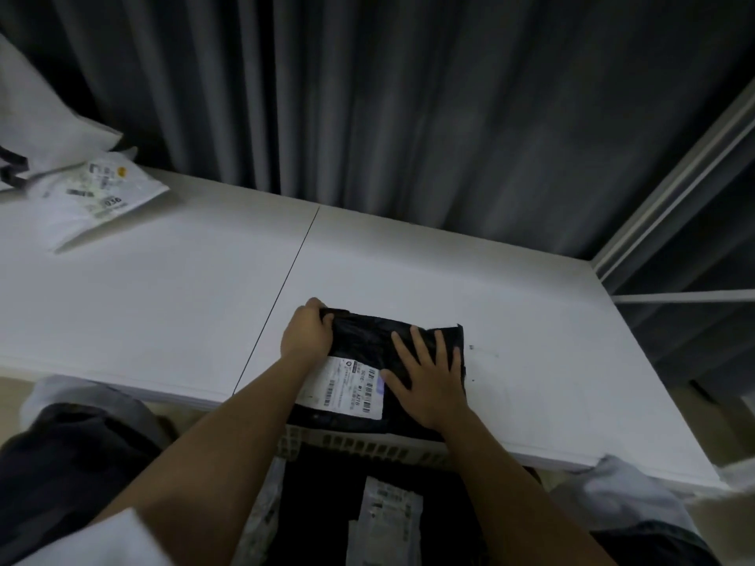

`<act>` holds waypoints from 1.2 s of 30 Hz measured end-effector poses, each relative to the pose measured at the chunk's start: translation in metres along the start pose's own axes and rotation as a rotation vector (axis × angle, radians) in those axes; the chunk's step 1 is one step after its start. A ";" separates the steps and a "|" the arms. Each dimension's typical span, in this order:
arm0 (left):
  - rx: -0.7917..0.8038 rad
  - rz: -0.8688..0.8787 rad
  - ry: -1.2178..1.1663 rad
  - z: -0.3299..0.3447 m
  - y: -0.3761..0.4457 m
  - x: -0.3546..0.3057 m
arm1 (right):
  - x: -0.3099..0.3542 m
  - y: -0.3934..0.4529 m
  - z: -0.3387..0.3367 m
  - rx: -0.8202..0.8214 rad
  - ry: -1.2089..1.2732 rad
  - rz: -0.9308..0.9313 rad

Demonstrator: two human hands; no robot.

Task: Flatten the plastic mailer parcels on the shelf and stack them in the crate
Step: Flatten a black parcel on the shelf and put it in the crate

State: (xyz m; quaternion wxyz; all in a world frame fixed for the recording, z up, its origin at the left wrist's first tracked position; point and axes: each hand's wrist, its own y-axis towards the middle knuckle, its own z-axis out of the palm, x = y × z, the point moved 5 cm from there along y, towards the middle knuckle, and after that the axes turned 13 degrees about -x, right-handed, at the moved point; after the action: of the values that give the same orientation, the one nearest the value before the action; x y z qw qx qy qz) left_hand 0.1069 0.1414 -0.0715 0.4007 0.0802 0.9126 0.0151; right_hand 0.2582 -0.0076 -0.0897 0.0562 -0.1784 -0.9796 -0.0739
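Black plastic mailer parcel [367, 345] on the white shelf [163, 300]: left hand [306, 332] grips its corner, right hand [429, 377] presses flat-fingered; better sweep outward, forcing air out.

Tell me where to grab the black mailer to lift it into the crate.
Probably by its two short side edges, one hand from each side. The black mailer lies flat on the shelf with its near edge overhanging the crate, so thumbs on top and fingers slid underneath should keep it level. The left hand already grips the far left corner; the right hand presses flat.
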 end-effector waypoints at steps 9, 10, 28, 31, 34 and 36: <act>-0.096 0.053 0.220 0.009 0.008 0.010 | -0.005 -0.003 0.009 0.130 -0.060 0.165; -0.106 0.095 0.268 0.010 0.007 0.008 | -0.005 -0.003 0.008 0.128 -0.066 0.172; 0.276 0.542 0.570 0.026 -0.071 -0.008 | 0.015 -0.026 -0.001 0.022 -0.091 0.100; 0.239 0.545 0.553 0.029 -0.070 -0.001 | 0.012 -0.025 0.003 0.012 -0.067 0.134; 0.235 0.543 0.548 0.033 -0.070 0.003 | 0.010 -0.024 0.007 0.017 -0.046 0.143; 0.237 0.535 0.546 0.036 -0.069 0.005 | 0.009 -0.024 0.009 0.022 -0.026 0.158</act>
State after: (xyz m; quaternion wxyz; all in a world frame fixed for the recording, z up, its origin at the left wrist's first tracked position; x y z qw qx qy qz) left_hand 0.1211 0.0732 -0.1058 0.1134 0.3538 0.9278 0.0343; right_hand 0.2405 -0.0257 -0.1000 0.0510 -0.2554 -0.9638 -0.0562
